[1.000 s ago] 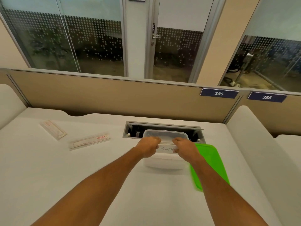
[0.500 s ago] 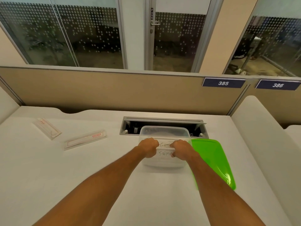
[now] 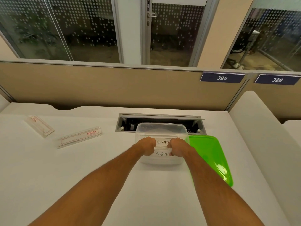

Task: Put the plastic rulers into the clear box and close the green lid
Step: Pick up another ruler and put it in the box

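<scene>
The clear box (image 3: 161,128) stands open at mid-table, with a handwritten label on its near wall. The green lid (image 3: 210,157) lies flat on the table, touching the box's right side. My left hand (image 3: 146,145) and my right hand (image 3: 176,146) are fists close together in front of the label. Each grips one end of a clear plastic ruler (image 3: 162,147) held level across the near wall. Two more plastic rulers in clear sleeves lie on the table to the left, one (image 3: 79,137) closer and one (image 3: 39,126) farther away.
An open cable tray (image 3: 160,119) is sunk into the white desk (image 3: 65,176) right behind the box. A beige partition (image 3: 114,88) closes the back of the desk. A white padded divider (image 3: 263,144) runs along the right side.
My hands and the ruler have dropped from the box's near rim to in front of its label. The view has tilted, and the lid shows more fully.
</scene>
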